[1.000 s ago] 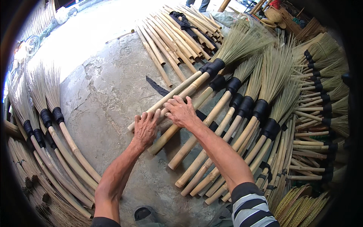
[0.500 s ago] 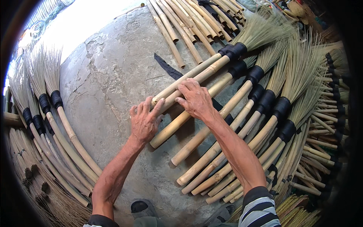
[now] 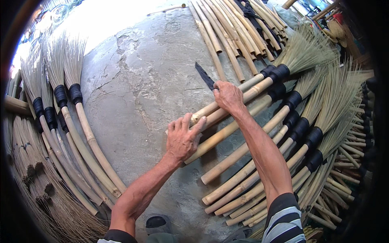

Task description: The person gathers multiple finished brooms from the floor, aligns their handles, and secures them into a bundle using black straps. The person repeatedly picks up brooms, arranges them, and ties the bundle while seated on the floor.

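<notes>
Bamboo-handled brooms (image 3: 243, 95) lie fanned across the grey concrete floor (image 3: 133, 81), their handles pointing toward the lower left and their straw heads, each bound with a black wrapping, spreading toward the upper right. The right hand (image 3: 227, 96) rests palm-down on the top two handles of this row, fingers curled over them in a loose hold, just beside a dark flat strip (image 3: 205, 75) lying on the concrete. The left hand (image 3: 182, 139) lies flat and spread over the butt ends of the same handles, fingers wide, pressing on them rather than closed around anything. More brooms (image 3: 300, 133) lie side by side below the handled pair, touching one another. A stack of bare bamboo poles (image 3: 227, 36) lies at the top of the view, well apart from both hands. Along the left edge another row of finished brooms (image 3: 69, 117) lies with straw heads pointing up, and loose bundles of straw (image 3: 36, 178) sit beneath them.
</notes>
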Tool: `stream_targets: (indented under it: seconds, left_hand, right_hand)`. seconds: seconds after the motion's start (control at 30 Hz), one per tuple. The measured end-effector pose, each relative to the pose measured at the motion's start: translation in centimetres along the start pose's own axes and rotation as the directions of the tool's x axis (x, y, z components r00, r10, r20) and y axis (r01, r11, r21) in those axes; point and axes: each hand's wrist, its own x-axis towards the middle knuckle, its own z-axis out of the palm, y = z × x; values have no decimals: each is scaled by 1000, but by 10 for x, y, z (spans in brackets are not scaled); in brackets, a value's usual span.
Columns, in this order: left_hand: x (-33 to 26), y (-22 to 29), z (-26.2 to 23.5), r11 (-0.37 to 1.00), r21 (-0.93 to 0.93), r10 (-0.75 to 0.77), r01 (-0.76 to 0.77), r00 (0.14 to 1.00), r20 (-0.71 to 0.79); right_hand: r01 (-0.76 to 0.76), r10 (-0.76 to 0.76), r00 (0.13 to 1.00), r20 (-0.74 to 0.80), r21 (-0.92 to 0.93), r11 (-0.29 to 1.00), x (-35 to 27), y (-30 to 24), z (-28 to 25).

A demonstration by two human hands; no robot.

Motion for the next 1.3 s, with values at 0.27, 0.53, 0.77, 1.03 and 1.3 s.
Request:
stream_targets:
  seconds: [0.27, 0.53, 0.77, 1.03, 1.3]
  left_hand:
    - [0, -6, 4, 1000, -22, -2, 1, 1000, -5]
    - [0, -8, 5, 998, -61, -15, 12, 999, -45]
    - [-4, -6, 5, 999, -52, -1, -1, 999, -48]
    - [-15, -12, 11, 999, -31, 24, -27, 995, -98]
    - [-124, -70, -46, 982, 171, -102, 85, 990, 96]
  right_hand:
    - [-205, 205, 978, 27, -9, 979, 43, 0, 47]
    - [-218, 300, 940, -163, 391, 894, 72, 29, 40]
    - [-131, 203, 975, -94, 497, 858, 50, 16, 6]
    - [-88, 165, 984, -67, 625, 776, -150, -25, 0]
    - [-234, 274, 959, 68, 734, 637, -300, 0, -16]
